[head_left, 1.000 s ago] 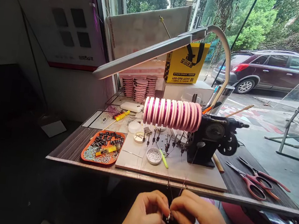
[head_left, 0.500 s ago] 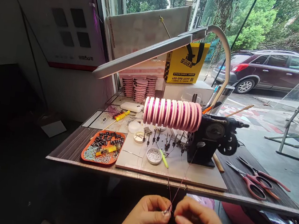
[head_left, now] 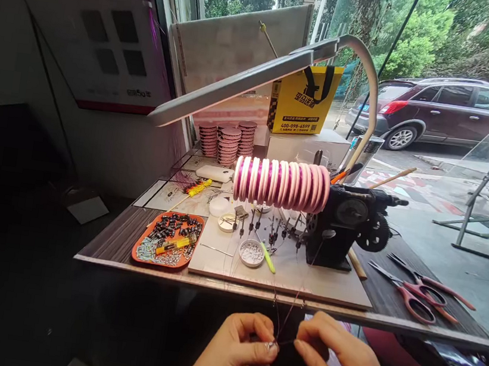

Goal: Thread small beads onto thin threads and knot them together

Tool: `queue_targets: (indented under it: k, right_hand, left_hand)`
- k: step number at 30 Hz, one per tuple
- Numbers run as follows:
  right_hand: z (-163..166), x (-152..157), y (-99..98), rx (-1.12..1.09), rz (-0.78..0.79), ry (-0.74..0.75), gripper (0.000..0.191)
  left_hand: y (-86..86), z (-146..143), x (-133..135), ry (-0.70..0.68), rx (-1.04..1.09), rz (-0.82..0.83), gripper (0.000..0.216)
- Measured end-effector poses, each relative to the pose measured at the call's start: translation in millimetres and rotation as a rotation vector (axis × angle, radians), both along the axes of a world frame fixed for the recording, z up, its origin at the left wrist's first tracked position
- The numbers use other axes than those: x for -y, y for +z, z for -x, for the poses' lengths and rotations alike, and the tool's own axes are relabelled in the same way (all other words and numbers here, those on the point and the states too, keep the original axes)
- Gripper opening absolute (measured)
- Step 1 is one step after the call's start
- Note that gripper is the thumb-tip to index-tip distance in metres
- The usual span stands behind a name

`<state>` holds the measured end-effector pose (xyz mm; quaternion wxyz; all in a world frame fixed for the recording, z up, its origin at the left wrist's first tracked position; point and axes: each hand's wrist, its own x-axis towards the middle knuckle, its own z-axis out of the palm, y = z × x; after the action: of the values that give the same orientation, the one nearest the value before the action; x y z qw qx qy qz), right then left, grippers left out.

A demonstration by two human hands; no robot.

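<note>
In front of the table edge, my left hand is closed in a pinch on dark fishing line and a small shiny piece too tiny to identify. My right hand pinches the line's short end, drawn out to the right of the left fingertips. Two strands run up from the fingers past small hooks at the table edge. Above the board, a row of pink and white line spools sits on a black geared winder. The knot between my fingers is too small to make out.
On the left lies an orange tray of small tackle parts. A dish of white beads and a yellow-green pen-like tool lie on the board. Scissors and pliers rest at right. A lamp arches overhead.
My right hand has moved a little up and right, away from the left, drawing the line end out between them. My left hand keeps its pinch. The camera view has shifted slightly.
</note>
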<state>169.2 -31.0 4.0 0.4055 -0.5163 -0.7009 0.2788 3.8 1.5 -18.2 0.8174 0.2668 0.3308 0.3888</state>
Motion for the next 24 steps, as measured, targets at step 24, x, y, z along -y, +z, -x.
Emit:
queue_targets:
  k: [24]
  right_hand:
    - [-2.8,-23.6,13.2,0.553,-0.777,-0.179,0.015]
  left_hand:
    - [22.1,-4.9,-6.2,-0.04,-0.24,-0.195,0.033]
